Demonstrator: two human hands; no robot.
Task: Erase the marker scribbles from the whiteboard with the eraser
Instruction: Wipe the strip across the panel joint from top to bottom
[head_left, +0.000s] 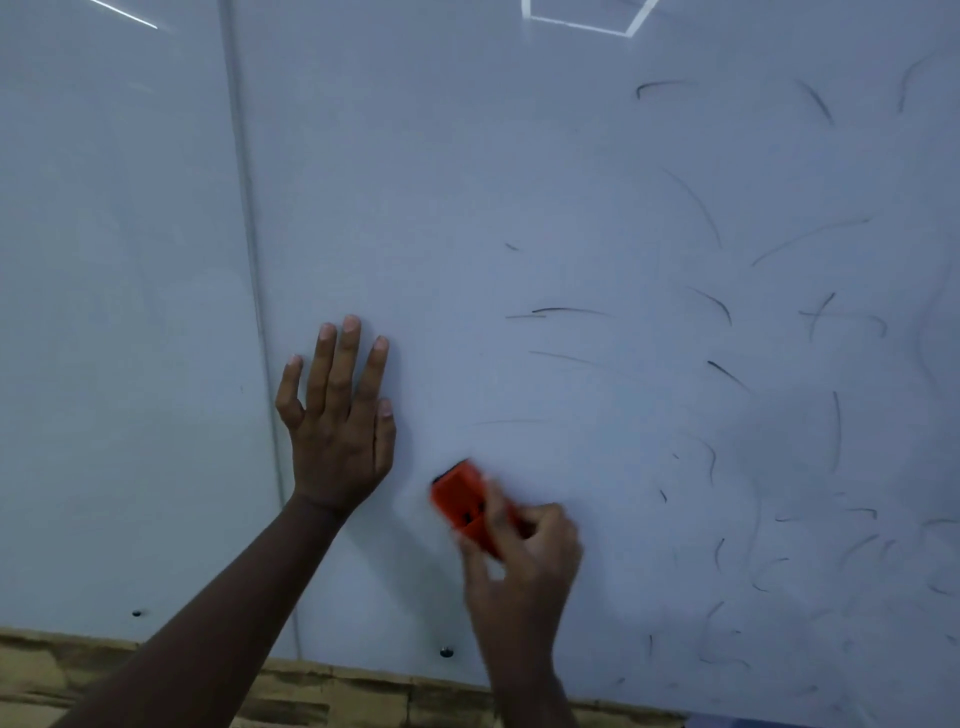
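Nearest the camera, along the bottom edge, a strip of brown stone-patterned wall (322, 696) shows below the whiteboard's lower border. Two small dark fasteners (446, 651) sit in the board just above that border, one at left and one nearer the middle.

The right hand (519, 561) comes up from the bottom centre, blurred. Its grip is closed round the orange eraser (460, 499): curled fingers and thumb clasp the eraser's right end, while the left end sticks out free, up and to the left. The eraser lies against the whiteboard (467, 182), tilted, in the lower middle of the view. A dark edge shows at its far left corner.

Just left of the eraser, apart from it, the left hand (337, 431) lies flat on the board with its fingers straight, slightly spread and pointing up; it holds nothing. Its forearm runs down to the bottom left corner.

A vertical seam (249, 260) divides the board into panels, passing just left of the left hand.

Thin black marker scribbles (571, 310) are scattered over the middle and right of the board, mostly short curved strokes, denser toward the right edge. The area round the hands looks mostly clean.

At the far top, bright ceiling-light reflections (582, 23) show on the glossy surface.
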